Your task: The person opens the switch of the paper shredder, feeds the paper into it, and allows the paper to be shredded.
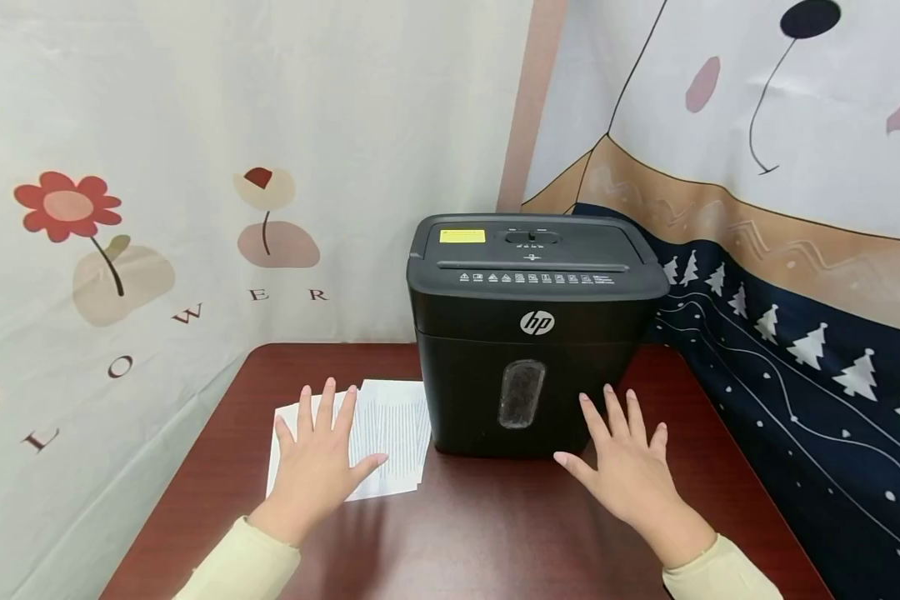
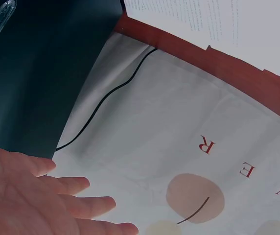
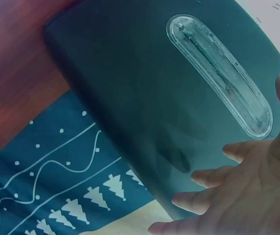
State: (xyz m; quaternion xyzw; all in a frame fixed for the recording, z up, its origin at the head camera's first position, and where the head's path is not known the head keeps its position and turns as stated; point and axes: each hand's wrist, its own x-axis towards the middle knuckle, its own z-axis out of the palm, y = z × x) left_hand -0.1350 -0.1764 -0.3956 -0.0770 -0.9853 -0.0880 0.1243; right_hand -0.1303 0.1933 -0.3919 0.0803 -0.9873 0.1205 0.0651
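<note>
A black HP paper shredder (image 1: 465, 375) stands upright at the back of the table, its feed slot on top and a clear window (image 1: 522, 394) in its front. Printed paper sheets (image 1: 390, 433) lie to its left. Over the sheets, my left hand (image 1: 315, 467) is held with straight, spread fingers and grips nothing. My right hand (image 1: 630, 471) is spread likewise in front of the shredder's right side, also holding nothing. In the right wrist view the shredder's window (image 3: 221, 76) shows beyond the fingers. The left wrist view catches the edge of the sheets (image 2: 194, 24).
The reddish-brown table (image 1: 487, 533) carries the shredder and the paper. A pale printed curtain (image 1: 390, 125) hangs behind and on the left. On the right hangs a cloth (image 1: 757, 400) with a dark lower part and white trees. A black cord (image 2: 101, 103) runs behind the shredder.
</note>
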